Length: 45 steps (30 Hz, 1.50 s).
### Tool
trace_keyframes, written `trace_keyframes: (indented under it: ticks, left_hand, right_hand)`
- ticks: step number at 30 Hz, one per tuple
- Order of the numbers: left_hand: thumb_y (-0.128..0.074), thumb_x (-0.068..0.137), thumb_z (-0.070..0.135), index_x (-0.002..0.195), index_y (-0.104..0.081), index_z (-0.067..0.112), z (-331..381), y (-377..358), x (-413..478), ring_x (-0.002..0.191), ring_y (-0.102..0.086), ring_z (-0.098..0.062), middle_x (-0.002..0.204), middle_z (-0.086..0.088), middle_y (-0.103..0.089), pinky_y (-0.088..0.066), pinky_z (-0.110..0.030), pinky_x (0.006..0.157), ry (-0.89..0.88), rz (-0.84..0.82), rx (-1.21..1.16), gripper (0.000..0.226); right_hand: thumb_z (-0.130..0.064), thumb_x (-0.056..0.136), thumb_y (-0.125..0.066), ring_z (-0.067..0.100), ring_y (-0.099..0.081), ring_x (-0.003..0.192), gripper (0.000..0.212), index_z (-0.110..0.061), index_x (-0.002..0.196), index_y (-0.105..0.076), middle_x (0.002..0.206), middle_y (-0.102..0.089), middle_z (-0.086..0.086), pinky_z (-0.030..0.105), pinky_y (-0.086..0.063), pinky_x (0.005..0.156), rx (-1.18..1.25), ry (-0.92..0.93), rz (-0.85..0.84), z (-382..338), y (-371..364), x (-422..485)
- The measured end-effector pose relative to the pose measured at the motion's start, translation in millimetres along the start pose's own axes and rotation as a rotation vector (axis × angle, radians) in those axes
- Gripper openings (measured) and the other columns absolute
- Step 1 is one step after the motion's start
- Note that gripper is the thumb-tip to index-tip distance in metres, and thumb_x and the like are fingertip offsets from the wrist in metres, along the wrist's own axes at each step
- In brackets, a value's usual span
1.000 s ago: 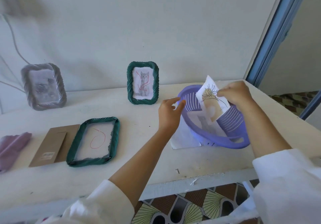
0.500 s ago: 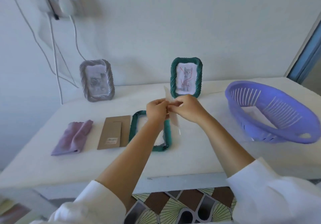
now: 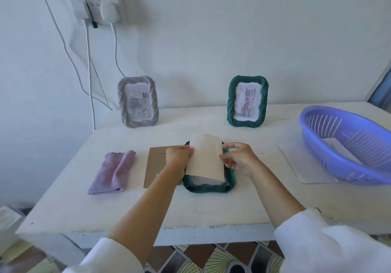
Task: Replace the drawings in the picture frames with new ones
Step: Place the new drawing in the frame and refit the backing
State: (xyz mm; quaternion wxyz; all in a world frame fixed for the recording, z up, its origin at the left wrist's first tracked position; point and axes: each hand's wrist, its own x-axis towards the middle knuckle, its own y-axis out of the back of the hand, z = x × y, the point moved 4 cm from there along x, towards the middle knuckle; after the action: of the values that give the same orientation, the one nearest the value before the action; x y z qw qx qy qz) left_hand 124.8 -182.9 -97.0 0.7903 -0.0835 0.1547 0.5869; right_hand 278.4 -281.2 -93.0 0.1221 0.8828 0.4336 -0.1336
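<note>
Well to the left of the hands, a folded lilac cloth (image 3: 114, 172) lies flat on the white counter (image 3: 190, 207). Between it and the left hand lies a brown cardboard backing board (image 3: 155, 164), its right edge hidden under that hand. Beyond the left hand, against the wall, a grey rope-edged picture frame (image 3: 138, 101) stands upright with a rose drawing inside.

The left hand (image 3: 178, 156) pinches the left edge of a sheet of paper (image 3: 206, 158), thumb on the near face. The right hand (image 3: 238, 157) pinches the sheet's right edge, fingers curled round it. The sheet is held tilted with its blank back toward the camera; its lower edge sits inside a dark green rope-edged frame (image 3: 208, 186) that lies flat on the counter directly beneath both hands.

Beyond the right hand, a second green frame (image 3: 247, 101) stands upright at the wall, showing a cat drawing marked with red lines. Well to the right of the right hand, a purple slotted plastic basket (image 3: 347, 143) rests tilted on the counter, with a white sheet (image 3: 304, 164) lying partly under it.
</note>
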Motion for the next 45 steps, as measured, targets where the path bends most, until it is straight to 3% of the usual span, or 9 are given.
trace_keyframes:
  ticks: [4, 11, 15, 19, 25, 34, 39, 42, 45]
  left_hand:
    - [-0.060, 0.084, 0.003, 0.063, -0.058, 0.014, 3.5, 3.6, 4.4, 0.062, -0.053, -0.016, 0.069, 0.002, -0.053, -0.047, -0.024, 0.063, -0.133, 0.079, 0.315, 0.024]
    - [-0.051, 0.081, -0.003, 0.067, -0.052, 0.004, -2.4, -3.3, 9.0, 0.053, -0.041, -0.019, 0.059, -0.006, -0.045, -0.035, -0.022, 0.047, -0.234, 0.035, 0.700, 0.016]
    - [-0.049, 0.083, -0.005, 0.050, -0.034, 0.006, -3.7, -6.5, 7.5, 0.043, -0.030, -0.012, 0.049, -0.001, -0.032, -0.021, -0.014, 0.031, -0.253, 0.017, 0.821, 0.038]
    - [-0.046, 0.082, -0.007, 0.048, -0.029, 0.009, -2.2, -9.2, 3.4, 0.043, -0.029, -0.011, 0.049, -0.002, -0.030, -0.019, -0.016, 0.034, -0.266, 0.031, 0.888, 0.041]
    - [-0.047, 0.082, -0.008, 0.054, -0.040, 0.005, -3.7, -9.5, 3.8, 0.045, -0.030, -0.011, 0.054, -0.006, -0.038, -0.021, -0.018, 0.036, -0.245, 0.030, 0.884, 0.032]
    - [-0.049, 0.083, -0.005, 0.052, -0.029, 0.010, -2.8, -11.1, 0.1, 0.060, -0.055, -0.026, 0.078, -0.017, -0.057, -0.027, -0.019, 0.041, -0.256, 0.017, 0.884, 0.039]
    - [-0.049, 0.083, -0.006, 0.053, -0.032, 0.009, -3.4, -10.9, -1.1, 0.049, -0.040, -0.018, 0.063, -0.015, -0.050, -0.028, -0.021, 0.040, -0.246, 0.029, 0.898, 0.038]
    - [-0.050, 0.083, -0.005, 0.068, -0.054, -0.004, -1.6, -12.9, -4.1, 0.078, -0.064, -0.033, 0.096, -0.024, -0.062, -0.048, -0.036, 0.052, -0.263, 0.027, 0.914, 0.016]
    - [-0.051, 0.084, -0.005, 0.062, -0.044, 0.003, -3.3, -11.9, -1.9, 0.059, -0.056, -0.023, 0.078, -0.020, -0.060, -0.035, -0.025, 0.042, -0.282, 0.041, 0.897, 0.024]
  right_hand:
    - [0.008, 0.073, -0.067, 0.017, -0.056, 0.054, 0.028, -0.001, 0.099, -0.065, 0.072, -0.062, 0.009, 0.022, -0.050, 0.055, -0.174, 0.045, 0.095, 2.6, 2.6, 7.4]
    - [0.002, 0.077, -0.063, 0.022, -0.060, 0.097, 0.027, -0.001, 0.104, -0.067, 0.109, -0.067, 0.014, 0.020, -0.043, 0.081, -0.494, 0.183, 0.154, 5.9, -9.6, 6.2]
    - [0.004, 0.081, -0.056, 0.026, -0.058, 0.109, 0.027, 0.002, 0.106, -0.065, 0.116, -0.064, 0.016, 0.021, -0.042, 0.082, -0.562, 0.193, 0.171, 6.2, -11.8, 6.2]
    - [0.011, 0.077, -0.050, 0.037, -0.054, 0.113, 0.030, 0.016, 0.106, -0.057, 0.118, -0.056, 0.031, 0.046, -0.047, 0.094, -0.639, 0.214, 0.194, 4.9, -15.2, 4.9]
    - [0.013, 0.076, -0.049, 0.036, -0.052, 0.115, 0.034, 0.016, 0.110, -0.054, 0.120, -0.055, 0.030, 0.054, -0.044, 0.093, -0.708, 0.204, 0.198, 5.0, -17.3, 7.4]
    - [0.005, 0.081, -0.055, 0.032, -0.060, 0.105, 0.027, 0.004, 0.107, -0.063, 0.115, -0.062, 0.021, 0.036, -0.051, 0.089, -0.744, 0.185, 0.178, 3.0, -16.1, 9.3]
    - [-0.002, 0.083, -0.055, 0.029, -0.059, 0.105, 0.028, -0.006, 0.110, -0.063, 0.116, -0.062, 0.013, 0.032, -0.049, 0.088, -0.808, 0.190, 0.167, 3.2, -14.3, 9.0]
    - [-0.004, 0.083, -0.057, 0.028, -0.060, 0.105, 0.027, -0.007, 0.109, -0.064, 0.116, -0.063, 0.012, 0.032, -0.049, 0.088, -0.810, 0.204, 0.158, 3.9, -12.8, 8.9]
    - [-0.005, 0.082, -0.059, 0.027, -0.059, 0.106, 0.029, -0.008, 0.110, -0.064, 0.116, -0.064, 0.010, 0.031, -0.049, 0.087, -0.775, 0.220, 0.157, 4.1, -10.3, 8.9]
